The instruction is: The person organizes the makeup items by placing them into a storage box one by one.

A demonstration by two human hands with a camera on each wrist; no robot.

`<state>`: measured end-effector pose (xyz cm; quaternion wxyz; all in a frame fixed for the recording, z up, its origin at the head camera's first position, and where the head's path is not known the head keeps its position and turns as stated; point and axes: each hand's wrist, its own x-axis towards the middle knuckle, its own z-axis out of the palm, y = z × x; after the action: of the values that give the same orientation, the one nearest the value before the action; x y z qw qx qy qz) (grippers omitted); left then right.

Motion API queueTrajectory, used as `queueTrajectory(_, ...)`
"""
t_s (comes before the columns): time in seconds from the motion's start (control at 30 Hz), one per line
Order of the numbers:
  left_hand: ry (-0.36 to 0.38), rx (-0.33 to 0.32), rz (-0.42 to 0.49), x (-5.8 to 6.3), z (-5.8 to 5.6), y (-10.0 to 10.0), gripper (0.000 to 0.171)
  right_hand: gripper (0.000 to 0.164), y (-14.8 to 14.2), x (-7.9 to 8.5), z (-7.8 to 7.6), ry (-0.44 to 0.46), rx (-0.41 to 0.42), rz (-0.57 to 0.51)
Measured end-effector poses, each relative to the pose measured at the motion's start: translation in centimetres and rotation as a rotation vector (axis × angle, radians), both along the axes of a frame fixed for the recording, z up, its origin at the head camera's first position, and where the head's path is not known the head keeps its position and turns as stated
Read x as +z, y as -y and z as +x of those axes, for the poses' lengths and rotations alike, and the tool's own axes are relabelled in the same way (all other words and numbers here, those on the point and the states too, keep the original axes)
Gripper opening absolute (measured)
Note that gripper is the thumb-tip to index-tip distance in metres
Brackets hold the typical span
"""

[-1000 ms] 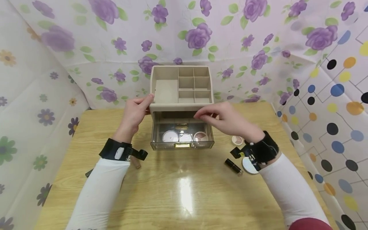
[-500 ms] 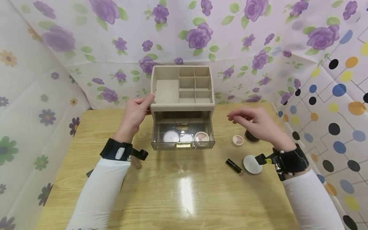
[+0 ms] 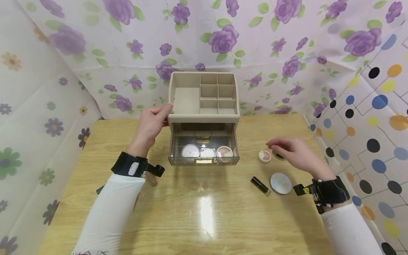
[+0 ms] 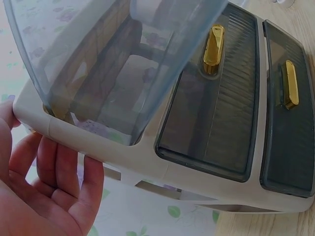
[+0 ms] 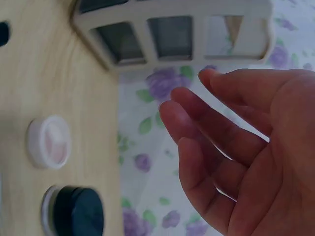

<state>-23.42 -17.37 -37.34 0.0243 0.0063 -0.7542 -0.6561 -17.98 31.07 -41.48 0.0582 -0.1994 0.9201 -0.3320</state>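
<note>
I've got the L hand (image 3: 152, 124) gripping the L side of the beige organizer (image 3: 204, 118), which stands nr the middle of the counter's (image 3: 178, 212) back edge. Its top drawer (image 3: 178, 161) juts out toward the front edge w/ a white round case (image 3: 190, 151), a smaller case (image 3: 208, 152) and a tri-color pan (image 3: 224, 151) inside.

R hand (image 3: 294, 150) is empty, fingers loosely bent, by the dark-lidded jar (image 5: 78, 211) toward the counter's R edge; no contact that I can see. Tri-color pot (image 3: 265, 156) sits just beside the jar; silver compact (image 3: 281, 183) & black lipstick (image 3: 260, 185) lie nearer the front edge.

Step in hand, I'd judge: L steadies the organizer while R reaches for a cosmetic. Next move prob. calls for lowering R fingertips onto jar or pot & pinching its sides w/o knocking the neighbor.
</note>
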Motion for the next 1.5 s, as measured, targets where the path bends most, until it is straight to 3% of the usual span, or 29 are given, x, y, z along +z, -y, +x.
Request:
queueTrajectory(0.5,0.01,-0.01,0.01,-0.7,0.7,0.4,0.05,0.024,0.0,-4.7,0.5,0.033,-0.023,0.158)
queueTrajectory(1.0,0.021,-0.009,-0.001,-0.5,0.6,0.7,0.052,0.046,0.2,-6.8,0.7,0.032,0.0,0.179)
queueTrajectory(1.5,-0.002,-0.003,0.015,-0.1,0.2,0.0,0.051,0.061,0.7,-7.3,0.4,-0.024,0.028,0.232)
